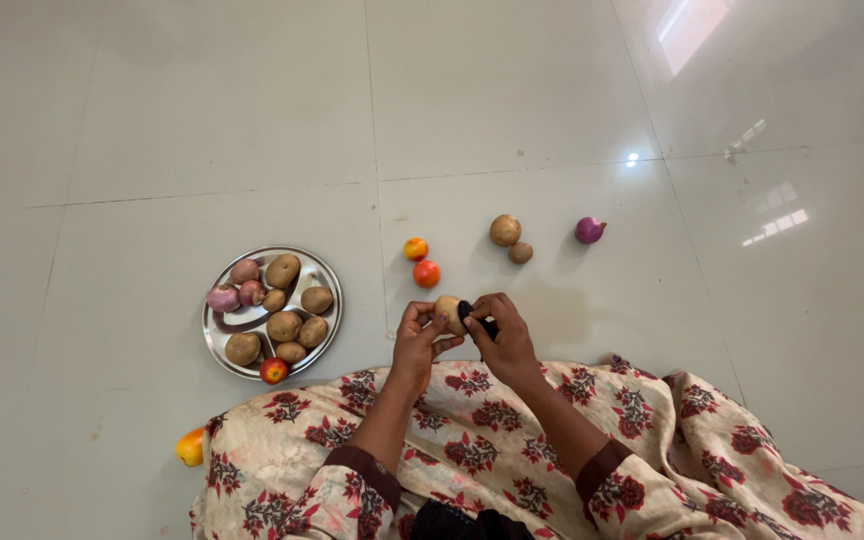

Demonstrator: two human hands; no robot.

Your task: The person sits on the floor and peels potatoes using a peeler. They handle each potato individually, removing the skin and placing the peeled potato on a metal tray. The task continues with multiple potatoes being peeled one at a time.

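1. Person sits on pale tiled floor (512, 90), floral cloth (512, 440) over lap, both hands raised just past the knees, close together at centre.
2. Left hand (417, 340) wraps fingers round a small tan potato (448, 312), clamped on it from the left & underneath.
3. Right hand (502, 335) closed on a dark-handled tool (474, 320), prob. a peeler; its tip touches the potato's right side. Blade too small to make out.
4. Left of the hands: round steel plate (324, 270) w/ several brown potatoes, a few pinkish onions at its far-left part, one red tomato (273, 371) at its near rim.
5. Just beyond the hands on the floor: two tomatoes, orange-yellow one (415, 249) farther, red one (426, 274) nearer, almost touching.
6. Farther right: a larger potato (505, 230) w/ a smaller one (520, 253) just beside it; purple onion (589, 230) apart to the right.
7. Near left, by the cloth's edge: a yellow-orange fruit or veg (190, 446), partly hidden.
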